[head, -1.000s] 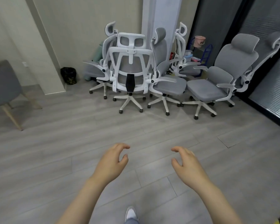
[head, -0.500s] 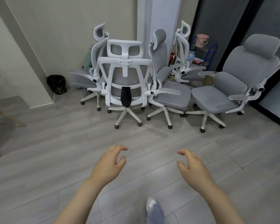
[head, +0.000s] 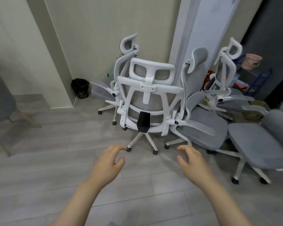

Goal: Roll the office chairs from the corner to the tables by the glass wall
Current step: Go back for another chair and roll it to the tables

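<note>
Several white-framed grey office chairs crowd the corner ahead. The nearest chair (head: 149, 98) stands with its back towards me, a black lumbar knob low on the frame. A second chair (head: 201, 121) is pressed against its right side, and a third chair (head: 258, 144) fills the right edge. Another chair (head: 121, 69) stands behind on the left. My left hand (head: 109, 163) and my right hand (head: 192, 162) reach forward, fingers loosely curled, holding nothing, below and in front of the nearest chair's wheeled base.
A black waste bin (head: 80, 88) sits by the wall corner on the left. A grey armchair with wooden legs (head: 2, 101) stands at the left edge. A blue rack with a pink pot (head: 252, 62) is behind the chairs on the right. Grey plank floor lies around me.
I have come closer to the chairs, which now look much larger. Both hands stay raised in front with the same loose curl.
</note>
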`<act>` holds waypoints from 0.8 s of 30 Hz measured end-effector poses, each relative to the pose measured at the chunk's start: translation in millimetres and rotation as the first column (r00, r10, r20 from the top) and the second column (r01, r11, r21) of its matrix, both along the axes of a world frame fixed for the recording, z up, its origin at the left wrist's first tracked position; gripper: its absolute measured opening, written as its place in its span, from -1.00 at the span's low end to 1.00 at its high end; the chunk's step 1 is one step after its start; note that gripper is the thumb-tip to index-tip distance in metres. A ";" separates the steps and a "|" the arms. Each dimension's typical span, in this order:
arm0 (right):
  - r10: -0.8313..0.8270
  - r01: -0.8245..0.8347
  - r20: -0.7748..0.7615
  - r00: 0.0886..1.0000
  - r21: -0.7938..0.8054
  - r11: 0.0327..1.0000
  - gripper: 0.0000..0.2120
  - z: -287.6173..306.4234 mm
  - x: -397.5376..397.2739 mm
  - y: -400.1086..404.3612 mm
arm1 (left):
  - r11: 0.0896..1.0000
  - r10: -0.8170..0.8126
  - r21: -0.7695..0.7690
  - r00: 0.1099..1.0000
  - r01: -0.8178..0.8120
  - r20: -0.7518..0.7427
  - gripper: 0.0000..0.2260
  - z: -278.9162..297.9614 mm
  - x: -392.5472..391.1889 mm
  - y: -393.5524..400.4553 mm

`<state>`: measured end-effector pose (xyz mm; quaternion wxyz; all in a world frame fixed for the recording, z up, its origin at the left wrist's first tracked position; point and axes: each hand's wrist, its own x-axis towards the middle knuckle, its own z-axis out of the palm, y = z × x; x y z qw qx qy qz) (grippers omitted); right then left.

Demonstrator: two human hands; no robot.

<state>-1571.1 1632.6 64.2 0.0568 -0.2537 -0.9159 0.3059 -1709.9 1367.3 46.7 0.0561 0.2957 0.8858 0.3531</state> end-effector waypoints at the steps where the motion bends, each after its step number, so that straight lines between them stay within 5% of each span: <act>1: 0.024 -0.024 0.008 1.000 -0.013 1.000 -0.69 1.0 -18.9 7.3 | 1.000 0.023 0.002 1.000 -0.023 0.003 -0.72 -0.8 -15.0 4.2; 13: 0.041 -0.040 -0.033 0.999 0.034 0.999 -0.67 17.5 -272.7 102.2 | 1.000 0.003 -0.006 1.000 -0.003 -0.002 -0.73 -2.1 -278.6 98.0; 20: -0.062 0.107 -0.303 0.951 0.134 0.985 -0.68 112.7 -433.7 168.5 | 0.971 -0.218 0.036 0.934 0.238 -0.283 -0.69 97.2 -449.6 215.0; 24: -0.120 0.197 -0.385 0.915 0.167 0.966 -0.75 109.9 -499.1 191.7 | 0.932 -0.255 0.155 0.897 0.327 -0.360 -0.74 122.3 -508.8 292.9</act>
